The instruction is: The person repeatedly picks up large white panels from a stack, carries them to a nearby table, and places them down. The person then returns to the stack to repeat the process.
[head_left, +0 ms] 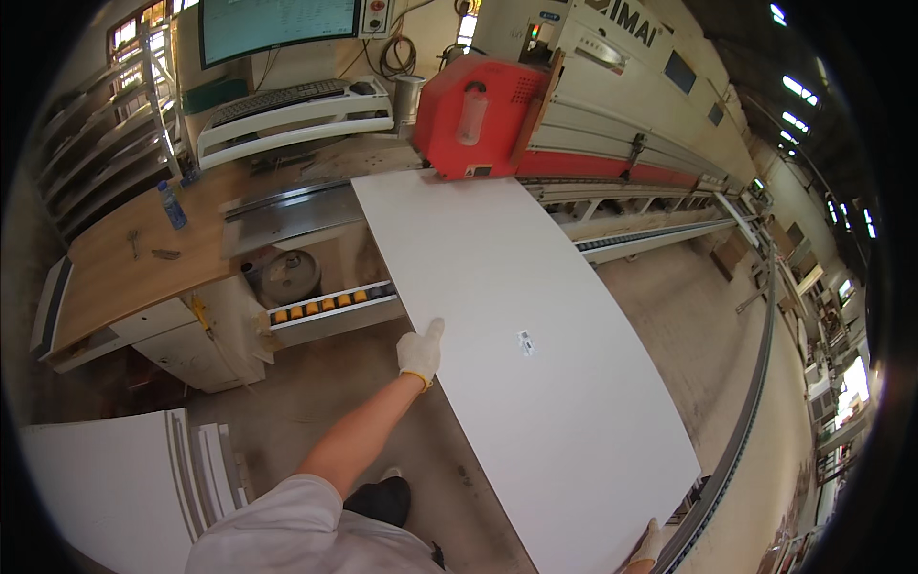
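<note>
A long white panel (564, 392) with a small printed label (525, 342) runs from the red machine head down toward me. On its left edge is my left hand (421, 352) in a white work glove with a yellow cuff, thumb lying on the top face and fingers hidden at the edge, closed on it. My right hand (647, 543), also gloved, holds the panel's near end by the right corner; only part of it shows at the bottom of the view. The far end of the panel lies up against the red housing (478, 115).
A rail with orange rollers (335, 304) sits left of the panel, beside a wooden-topped bench (143, 258) bearing a bottle (172, 205). White panels (105, 478) are stacked at lower left. A curved guide rail (736, 440) runs along the right. Keyboard (277, 100) and monitor (277, 29) stand behind.
</note>
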`<state>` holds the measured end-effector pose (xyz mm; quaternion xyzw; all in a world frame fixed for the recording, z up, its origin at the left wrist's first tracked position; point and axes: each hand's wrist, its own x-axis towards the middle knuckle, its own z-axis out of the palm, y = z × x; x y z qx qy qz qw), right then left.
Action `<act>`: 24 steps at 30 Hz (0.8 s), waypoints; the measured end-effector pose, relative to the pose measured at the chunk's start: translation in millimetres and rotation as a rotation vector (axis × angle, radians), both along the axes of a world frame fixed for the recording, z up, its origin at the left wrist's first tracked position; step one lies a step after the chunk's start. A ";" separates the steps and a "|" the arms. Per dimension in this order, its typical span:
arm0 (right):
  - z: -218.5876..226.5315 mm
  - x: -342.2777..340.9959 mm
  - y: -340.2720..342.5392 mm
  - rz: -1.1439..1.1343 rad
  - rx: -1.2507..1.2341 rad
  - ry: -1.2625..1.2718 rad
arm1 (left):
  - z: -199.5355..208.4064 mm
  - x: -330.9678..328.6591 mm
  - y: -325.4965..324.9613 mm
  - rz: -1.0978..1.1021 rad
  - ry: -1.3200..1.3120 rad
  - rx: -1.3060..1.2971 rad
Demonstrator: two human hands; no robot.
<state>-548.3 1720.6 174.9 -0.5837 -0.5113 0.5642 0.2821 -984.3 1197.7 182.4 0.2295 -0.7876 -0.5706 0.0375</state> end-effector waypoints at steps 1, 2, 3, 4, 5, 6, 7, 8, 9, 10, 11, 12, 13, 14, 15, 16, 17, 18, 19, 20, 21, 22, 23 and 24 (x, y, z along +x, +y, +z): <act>-5.4 -4.3 18.6 0.014 -0.009 -0.054 | -0.7 -6.0 9.4 -0.024 -0.030 -0.012; -6.5 -12.2 32.5 -0.016 -0.022 -0.118 | -1.0 -12.2 19.6 -0.038 0.005 0.030; -2.8 -17.7 40.0 0.049 0.067 -0.233 | -1.6 -17.1 30.5 -0.050 0.010 0.046; 4.7 -25.8 42.4 0.074 0.147 -0.361 | -2.3 -22.1 40.6 -0.054 0.004 0.034; 16.5 -35.0 40.4 0.075 0.223 -0.513 | -2.7 -27.8 51.3 -0.062 0.003 0.049; 30.1 -40.8 29.6 0.140 0.324 -0.726 | -2.6 -33.8 62.8 -0.063 -0.010 0.035; 43.5 -47.5 13.3 0.226 0.413 -1.018 | -2.4 -40.6 73.3 -0.064 -0.037 0.006; 57.2 -53.7 -4.3 0.306 0.488 -1.198 | -1.8 -47.2 84.2 -0.070 -0.075 0.018; 70.5 -57.0 -22.5 0.361 0.538 -1.253 | -0.3 -54.7 93.7 -0.085 -0.129 -0.004; 75.2 -61.5 -43.9 0.449 0.627 -1.215 | 1.1 -61.2 99.0 -0.160 -0.144 0.020; 78.4 -64.7 -63.0 0.537 0.716 -1.175 | 3.6 -68.1 101.4 -0.248 -0.144 0.094; 79.6 -64.3 -80.7 0.646 0.806 -1.138 | 6.3 -71.6 100.3 -0.346 -0.037 0.081; 73.1 -64.1 -100.8 0.612 0.973 -1.027 | 6.8 -68.8 94.8 -0.440 0.007 0.059; 63.8 -66.2 -121.4 0.627 0.990 -0.979 | 9.0 -64.1 85.7 -0.584 0.125 -0.167; 56.4 -63.5 -141.8 0.691 1.114 -0.764 | 8.3 -50.2 71.7 -0.713 0.264 -0.422; 48.4 -61.0 -162.8 0.740 1.230 -0.753 | 6.3 -27.7 58.9 -0.805 0.458 -0.821; 38.0 -58.0 -188.8 0.765 1.505 -0.672 | 0.6 2.9 38.9 -0.820 0.561 -0.725; 23.8 -66.0 -213.6 0.634 1.301 -0.708 | -11.7 40.7 13.1 -0.789 0.435 -0.406; 13.8 -89.7 -241.8 0.866 1.238 -0.502 | -21.3 83.0 -13.5 -0.707 0.304 -0.215; 1.9 -92.4 -269.5 1.040 1.133 -0.335 | -35.6 121.3 -41.8 -0.601 0.112 0.058; -3.8 -99.3 -292.8 1.205 1.012 -0.168 | -51.3 174.1 -72.2 -0.477 0.097 0.079; -11.0 -110.9 -321.3 1.460 0.992 -0.190 | -70.2 230.0 -113.1 -0.322 -0.006 0.041; -14.5 -123.2 -344.3 1.712 0.976 -0.216 | -86.6 292.4 -149.9 -0.293 -0.084 -0.178; -17.4 -133.5 -368.3 1.958 0.959 -0.248 | -101.4 361.7 -182.7 -0.028 -0.116 -0.305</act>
